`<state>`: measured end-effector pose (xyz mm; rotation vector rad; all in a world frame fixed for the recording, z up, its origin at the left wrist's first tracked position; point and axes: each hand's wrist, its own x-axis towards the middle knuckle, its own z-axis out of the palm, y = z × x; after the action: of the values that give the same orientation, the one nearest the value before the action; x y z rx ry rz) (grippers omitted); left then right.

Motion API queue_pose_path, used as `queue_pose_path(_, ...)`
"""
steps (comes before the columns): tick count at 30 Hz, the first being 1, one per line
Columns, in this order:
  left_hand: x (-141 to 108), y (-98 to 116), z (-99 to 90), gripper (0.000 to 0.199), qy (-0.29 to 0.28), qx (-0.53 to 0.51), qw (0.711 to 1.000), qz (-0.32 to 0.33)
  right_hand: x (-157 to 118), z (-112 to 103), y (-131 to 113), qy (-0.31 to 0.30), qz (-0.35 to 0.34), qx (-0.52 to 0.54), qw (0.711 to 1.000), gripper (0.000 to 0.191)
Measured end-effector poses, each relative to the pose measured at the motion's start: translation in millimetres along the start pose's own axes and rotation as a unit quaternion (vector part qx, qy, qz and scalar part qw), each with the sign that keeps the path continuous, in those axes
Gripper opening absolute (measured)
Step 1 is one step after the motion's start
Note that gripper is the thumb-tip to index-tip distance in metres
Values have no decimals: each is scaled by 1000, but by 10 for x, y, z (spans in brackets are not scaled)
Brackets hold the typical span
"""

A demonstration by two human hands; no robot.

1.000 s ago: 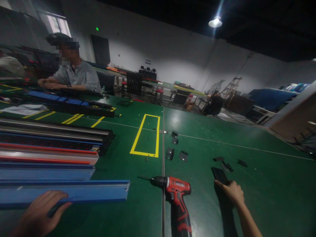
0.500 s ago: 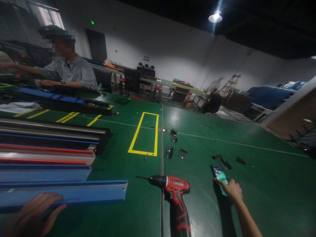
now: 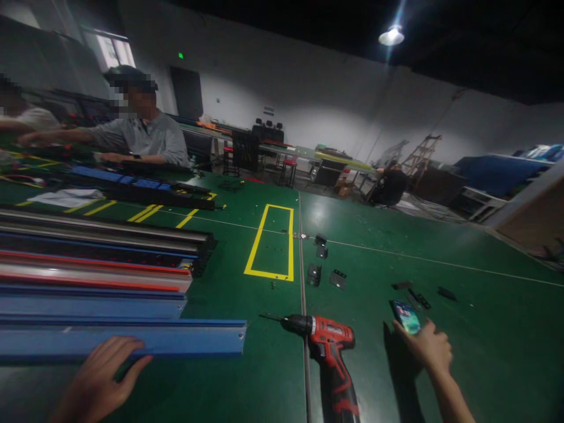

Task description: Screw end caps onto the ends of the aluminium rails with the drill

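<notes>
While resting the left hand against the near edge of the blue profile with fingers and thumb parted, perhaps to steady it (impossible to tell if gripping), holds the phone clamped in the right hand over the green table, lit screen upward, probably for viewing. Has the drill lying between both, seemingly within reach.

The screen of the phone in the right hand, dark at first, lit up. At upper left, the seated person, whose hands had been together, stretched one arm leftward; another person's head came into view at the left edge.
</notes>
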<state>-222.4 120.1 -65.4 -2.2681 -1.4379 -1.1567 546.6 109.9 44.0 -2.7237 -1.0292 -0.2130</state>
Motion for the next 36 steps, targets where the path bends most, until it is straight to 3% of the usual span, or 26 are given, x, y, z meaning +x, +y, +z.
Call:
queue_pose_path(3, 85, 101, -45, 13, 14, 20, 999, 38, -285, -75, -295, 62, -71, 50, 994, 96)
queue_pose_path(7, 172, 183, -92, 11, 25, 26, 998, 55, -765, -167, -815, 74, -214, 179, 957, 75)
queue_pose_path(11, 196, 212, -95, 10, 23, 17, 998, 58, -1277, -287, -1425, 42, -318, 239, 917, 48)
queue_pose_path(15, 226, 271, -97, 6, 14, 6, 999, 48, -1923, -452, -2028, -48, -395, 285, 872, 24)
queue_pose_path(18, 261, 322, -103, 4, 20, 10, 999, 46, -2545, -524, -2346, -92, -465, 318, 821, 21)
queue_pose_path(22, 283, 353, -102, 6, 13, 7, 999, 37, -3234, -433, -2563, -103, -540, 296, 781, 42)
queue_pose_path(25, 286, 364, -92, 6, 13, 8, 999, 31, -3476, -247, -2679, -75, -577, 255, 772, 50)
queue_pose_path(27, 292, 373, -84, 7, 19, 15, 999, 31, -3552, -117, -2760, -50, -580, 218, 783, 49)
queue_pose_path(32, 311, 395, -68, 7, 22, 14, 999, 24, -3687, 101, -2922, -17, -553, 167, 817, 21)
queue_pose_path(36, 315, 417, -62, 7, 30, 25, 999, 21, -3731, 192, -2964, 8, -537, 188, 822, 4)
